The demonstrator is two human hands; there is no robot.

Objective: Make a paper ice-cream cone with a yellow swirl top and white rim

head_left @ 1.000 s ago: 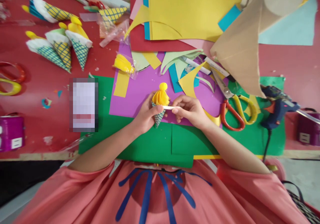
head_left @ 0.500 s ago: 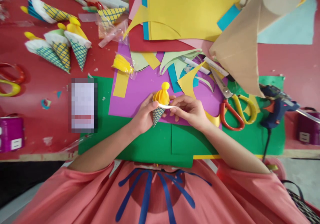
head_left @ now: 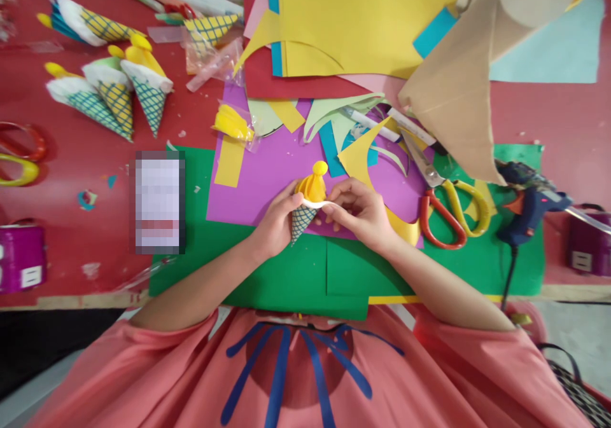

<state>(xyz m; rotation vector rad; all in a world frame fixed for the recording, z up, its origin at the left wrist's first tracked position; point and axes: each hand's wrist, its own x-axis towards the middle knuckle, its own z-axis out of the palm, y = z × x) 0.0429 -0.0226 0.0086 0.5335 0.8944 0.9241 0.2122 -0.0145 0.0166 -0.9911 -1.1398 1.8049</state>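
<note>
My left hand (head_left: 274,224) grips a small paper ice-cream cone (head_left: 303,215) with a blue lattice pattern and a yellow top (head_left: 312,183), held upright over a purple sheet (head_left: 267,173). My right hand (head_left: 363,215) pinches a thin white strip (head_left: 319,204) that curves round the cone's rim, just under the yellow part. Both hands are close together, fingers closed on what they hold.
Several finished paper cones (head_left: 119,91) lie at the back left. Scissors with red and yellow handles (head_left: 443,205) and a blue glue gun (head_left: 529,202) lie to the right. Coloured paper sheets (head_left: 363,21) and scraps cover the back; green sheets (head_left: 305,275) lie in front.
The cone has tilted and shifted slightly right. My right hand has drawn in closer to it, so the white strip now wraps nearer round the rim.
</note>
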